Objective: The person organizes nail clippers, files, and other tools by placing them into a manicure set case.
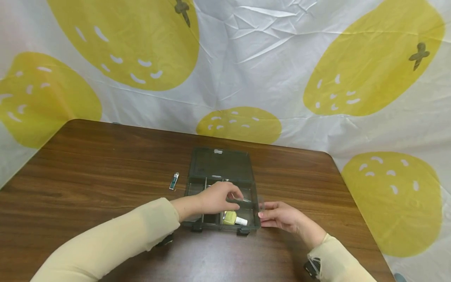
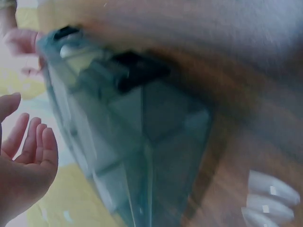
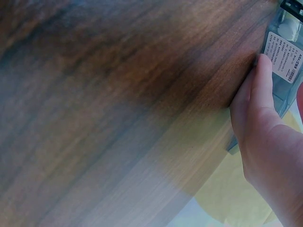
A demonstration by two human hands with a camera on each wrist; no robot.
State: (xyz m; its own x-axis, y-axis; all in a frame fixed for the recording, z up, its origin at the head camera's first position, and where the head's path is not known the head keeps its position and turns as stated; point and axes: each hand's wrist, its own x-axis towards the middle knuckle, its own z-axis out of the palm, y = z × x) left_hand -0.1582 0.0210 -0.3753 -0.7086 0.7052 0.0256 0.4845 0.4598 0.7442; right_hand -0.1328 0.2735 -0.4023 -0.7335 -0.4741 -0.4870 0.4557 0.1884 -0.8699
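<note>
A dark see-through compartment box [image 1: 208, 227] lies on the table with its lid [image 1: 222, 163] tipped back. Over its right-hand compartments hovers my left hand [image 1: 218, 197], its fingers loosely bent; the left wrist view shows nothing between them. Below that hand, a yellow-green nail polish bottle [image 1: 230, 217] with a white cap lies in the front right compartment. Something thin and shiny [image 1: 246, 200] shows in the compartment behind it, partly covered by the fingers. My right hand [image 1: 282, 217] rests its extended fingers against the box's right side, beside a printed label [image 3: 284, 56].
A small nail clipper [image 1: 174, 181] lies on the wooden table [image 1: 123, 164], left of the box. Two black latches [image 1: 243, 232] stick out from the box's front. A white curtain [image 1: 246, 70] with yellow fruit prints hangs around the table's back and sides.
</note>
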